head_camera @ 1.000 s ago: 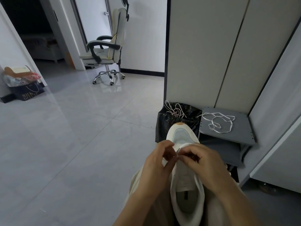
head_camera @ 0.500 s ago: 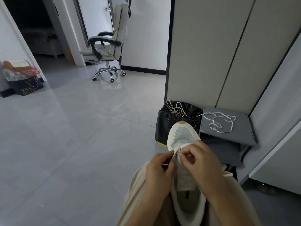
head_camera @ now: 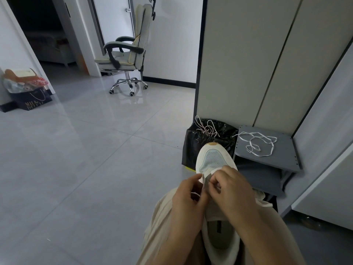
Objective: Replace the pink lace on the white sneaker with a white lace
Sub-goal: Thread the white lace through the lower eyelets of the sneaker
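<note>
Pinch of left hand and right hand on white lace over sneaker, contact hidden.

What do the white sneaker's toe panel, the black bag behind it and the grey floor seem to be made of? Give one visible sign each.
White sneaker's toe panel: woven mesh fabric, matt; small grid holes show. Crinkled black bag: thin plastic film, likely; glossy creases catch light. Grey floor: glazed tile, probably ceramic; straight joints and a reflection of the wheeled office chair.
</note>
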{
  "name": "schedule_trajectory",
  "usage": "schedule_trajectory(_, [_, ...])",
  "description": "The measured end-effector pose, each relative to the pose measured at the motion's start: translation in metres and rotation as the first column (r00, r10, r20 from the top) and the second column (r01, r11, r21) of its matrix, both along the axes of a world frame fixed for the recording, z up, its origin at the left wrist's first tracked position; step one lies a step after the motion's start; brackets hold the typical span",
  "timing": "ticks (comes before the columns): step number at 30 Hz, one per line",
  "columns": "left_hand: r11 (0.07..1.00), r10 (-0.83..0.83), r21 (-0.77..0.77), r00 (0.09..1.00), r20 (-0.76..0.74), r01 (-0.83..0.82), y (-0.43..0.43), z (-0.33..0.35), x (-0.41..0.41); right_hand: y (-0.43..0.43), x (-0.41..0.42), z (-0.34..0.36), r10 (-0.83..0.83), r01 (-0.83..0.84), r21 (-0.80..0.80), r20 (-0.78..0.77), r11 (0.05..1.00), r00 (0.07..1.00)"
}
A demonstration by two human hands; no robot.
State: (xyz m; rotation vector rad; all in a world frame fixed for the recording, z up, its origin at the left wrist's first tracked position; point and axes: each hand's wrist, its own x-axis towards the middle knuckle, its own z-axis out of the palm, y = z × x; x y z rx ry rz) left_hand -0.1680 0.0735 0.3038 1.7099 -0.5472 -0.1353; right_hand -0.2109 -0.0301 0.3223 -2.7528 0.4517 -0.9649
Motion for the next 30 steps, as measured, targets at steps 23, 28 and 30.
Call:
schedule_trajectory(23, [0.996, 0.092, -0.006, 0.980, 0.178, -0.092, -0.001, -0.006, 0.001, -0.001, -0.009, 0.018, -0.027, 0.071, 0.208, -0.210, 0.976, 0.977])
schedule_trajectory(28, [0.995, 0.093, -0.005, 0.973, 0.212, -0.095, -0.003, -0.006, -0.001, 0.003, 0.002, 0.023, -0.049, 0.074, 0.095, -0.237, 0.993, 0.970])
schedule_trajectory(30, [0.996, 0.088, 0.012, 0.971, 0.224, -0.093, -0.003, -0.006, 0.001, 0.007, 0.008, 0.023, -0.082, 0.088, 0.006, -0.302, 0.996, 0.950])
